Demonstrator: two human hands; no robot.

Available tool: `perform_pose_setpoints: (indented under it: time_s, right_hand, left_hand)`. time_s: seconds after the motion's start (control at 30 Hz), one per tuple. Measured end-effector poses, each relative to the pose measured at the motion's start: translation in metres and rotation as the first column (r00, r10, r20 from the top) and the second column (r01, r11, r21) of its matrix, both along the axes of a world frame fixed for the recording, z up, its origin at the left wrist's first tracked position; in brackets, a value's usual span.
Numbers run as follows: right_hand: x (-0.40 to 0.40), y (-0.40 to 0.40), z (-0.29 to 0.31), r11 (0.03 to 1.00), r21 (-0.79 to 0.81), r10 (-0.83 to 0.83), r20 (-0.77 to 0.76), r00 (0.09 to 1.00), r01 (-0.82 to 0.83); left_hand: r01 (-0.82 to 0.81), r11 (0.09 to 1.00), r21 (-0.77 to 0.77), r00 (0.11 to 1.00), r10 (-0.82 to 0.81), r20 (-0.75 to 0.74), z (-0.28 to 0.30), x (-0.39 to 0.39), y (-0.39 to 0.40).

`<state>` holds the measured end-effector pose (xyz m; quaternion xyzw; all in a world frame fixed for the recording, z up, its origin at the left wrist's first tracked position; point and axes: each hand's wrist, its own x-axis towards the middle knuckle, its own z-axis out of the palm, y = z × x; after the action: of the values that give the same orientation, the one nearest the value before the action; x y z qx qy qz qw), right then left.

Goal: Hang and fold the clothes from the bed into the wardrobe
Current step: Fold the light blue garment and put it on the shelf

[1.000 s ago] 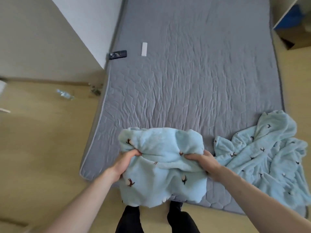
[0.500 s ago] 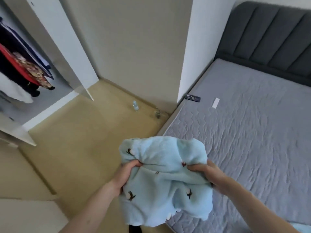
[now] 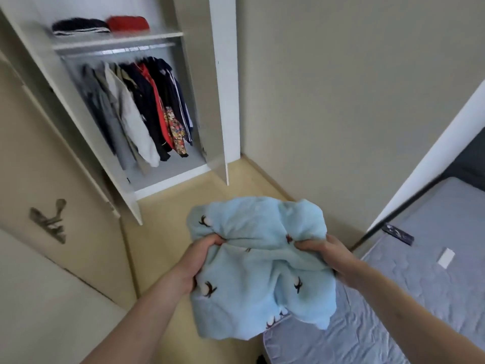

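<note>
— Where does the folded garment (image 3: 262, 269) sit against the person's fingers?

— It is held up in the air between both hands, over the floor (image 3: 168, 232) and the near corner of the bed (image 3: 393, 311). The left hand (image 3: 195, 261) grips its left edge, fingers curled into the fabric with the thumb on top; the right hand (image 3: 328, 254) does the same at the right edge. Both sets of fingers are pressed together, pinching bunched cloth, so the fleece puckers into creases toward each grip.

— And how does the garment look?

— Pale blue, fluffy, doubled over into a rough bundle. Small dark brown motifs with white tufts are scattered across it, and a white scalloped trim peeks out at the lower edge. The top bulges above the hands; the lower part hangs below the wrists.

— What lies ahead?

— The wardrobe (image 3: 225, 101), doors open, with hanging clothes (image 3: 147, 111) on a rail and a dark folded item (image 3: 80, 27) beside a red folded item (image 3: 128, 23) on the shelf above.
</note>
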<state>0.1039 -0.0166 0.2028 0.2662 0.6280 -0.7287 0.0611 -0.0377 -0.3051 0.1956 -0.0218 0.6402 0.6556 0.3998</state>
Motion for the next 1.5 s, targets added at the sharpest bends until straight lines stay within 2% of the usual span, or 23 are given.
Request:
perform_pose_setpoints:
  time_s: [0.2,0.57,0.7,0.87,1.13,1.5]
  right_hand:
    - [-0.123,-0.007,0.018,0.988,-0.013,0.15,-0.087,0.985,-0.152]
    - [-0.369,0.015,0.079,0.973,0.059,0.231,-0.22,0.948,-0.224]
    - [-0.455,0.004,0.104,0.952,0.066,0.307,-0.239,0.921,-0.3]
    - [-0.562,-0.023,0.132,0.935,0.06,0.353,-0.278,0.893,-0.351]
    - [-0.713,-0.072,0.167,0.943,0.082,0.33,-0.344,0.879,-0.322]
    - [-0.859,-0.075,0.188,0.962,0.14,0.271,-0.376,0.886,-0.235]
  left_hand:
    - [-0.117,0.993,0.005,0.992,0.117,-0.051,0.027,-0.096,-0.022]
    - [-0.162,0.987,0.023,0.97,0.163,-0.179,0.096,-0.313,-0.009]
    - [-0.239,0.97,0.041,0.94,0.242,-0.241,0.121,-0.385,-0.028]
    - [-0.256,0.964,0.075,0.92,0.267,-0.287,0.154,-0.473,-0.058]
    - [-0.283,0.957,0.061,0.881,0.285,-0.378,0.188,-0.634,-0.1]
    - [-0.221,0.973,0.062,0.899,0.228,-0.373,0.211,-0.797,-0.096]
